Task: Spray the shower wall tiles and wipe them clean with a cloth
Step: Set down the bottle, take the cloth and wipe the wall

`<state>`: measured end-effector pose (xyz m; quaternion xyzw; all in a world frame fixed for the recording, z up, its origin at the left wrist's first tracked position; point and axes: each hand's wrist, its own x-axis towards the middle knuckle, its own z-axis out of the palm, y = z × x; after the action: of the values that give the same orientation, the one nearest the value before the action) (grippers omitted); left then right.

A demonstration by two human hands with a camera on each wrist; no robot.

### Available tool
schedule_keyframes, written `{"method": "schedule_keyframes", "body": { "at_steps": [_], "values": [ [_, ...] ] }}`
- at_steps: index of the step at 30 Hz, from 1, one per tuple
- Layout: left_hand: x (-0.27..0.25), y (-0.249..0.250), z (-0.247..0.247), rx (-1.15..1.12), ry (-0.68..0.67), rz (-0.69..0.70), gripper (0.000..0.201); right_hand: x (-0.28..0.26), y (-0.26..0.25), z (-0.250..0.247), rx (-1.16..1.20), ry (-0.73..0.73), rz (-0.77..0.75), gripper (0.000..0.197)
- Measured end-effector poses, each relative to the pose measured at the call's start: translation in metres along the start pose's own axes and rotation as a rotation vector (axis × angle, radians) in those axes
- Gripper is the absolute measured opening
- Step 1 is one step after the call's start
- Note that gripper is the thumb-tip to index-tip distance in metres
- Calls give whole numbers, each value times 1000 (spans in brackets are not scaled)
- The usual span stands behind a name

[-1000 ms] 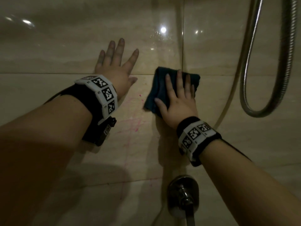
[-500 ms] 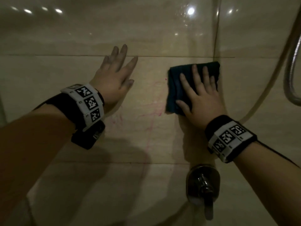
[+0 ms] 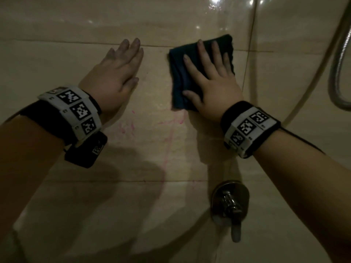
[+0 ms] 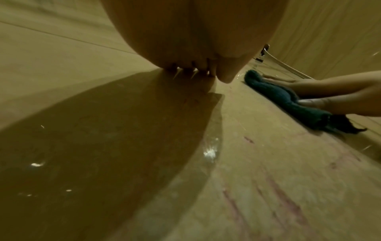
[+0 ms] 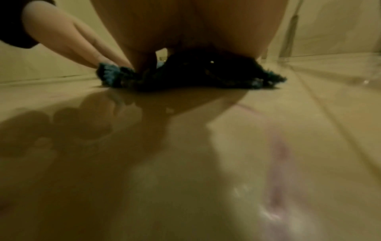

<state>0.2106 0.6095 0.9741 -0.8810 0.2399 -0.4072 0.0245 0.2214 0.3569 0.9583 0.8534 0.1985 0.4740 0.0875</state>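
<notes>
The right hand [image 3: 212,88] presses the folded dark cloth [image 3: 180,80] flat against the wall tiles [image 3: 57,63], fingers spread, beside the flat, empty left hand [image 3: 117,76].

Dim, warm light; glare spots on glossy wall tiles [image 3: 214,8], arm shadows below, wrist views blurred, edges warped.

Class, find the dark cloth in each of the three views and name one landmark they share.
Head: cloth upper centre-right, under the right hand.
Left wrist: far right, pressed to the wall.
Right wrist: top centre, beneath the palm.
Shared landmark: pink marks on the wall tiles.
</notes>
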Motion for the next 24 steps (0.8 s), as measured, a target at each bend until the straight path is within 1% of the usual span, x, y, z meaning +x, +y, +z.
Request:
{"method": "schedule_keyframes", "body": {
  "at_steps": [4,10,14,18,20,22,24],
  "values": [
    [-1,0,2,6,5,4,66,-7,-3,5,-20,-13,-20,70],
    [-1,1,0,-9,-26,-16,68,-39,-11,31,-32,29,-141,69],
    [-2,3,0,-13,-43,-18,70,-53,-16,37,-46,19,-154,69],
    [-2,1,1,-10,-52,-17,68,-37,-13,25,-37,-35,-205,70],
    [-2,-1,2,-13,-23,-1,60,-23,-12,13,-46,-53,-220,71],
    [-2,-2,2,-18,-10,2,56,-9,-13,4,-62,-93,-195,72],
    [-2,-4,0,-23,-4,15,56,-2,-17,0,-66,-94,-158,73]
  ]
}}
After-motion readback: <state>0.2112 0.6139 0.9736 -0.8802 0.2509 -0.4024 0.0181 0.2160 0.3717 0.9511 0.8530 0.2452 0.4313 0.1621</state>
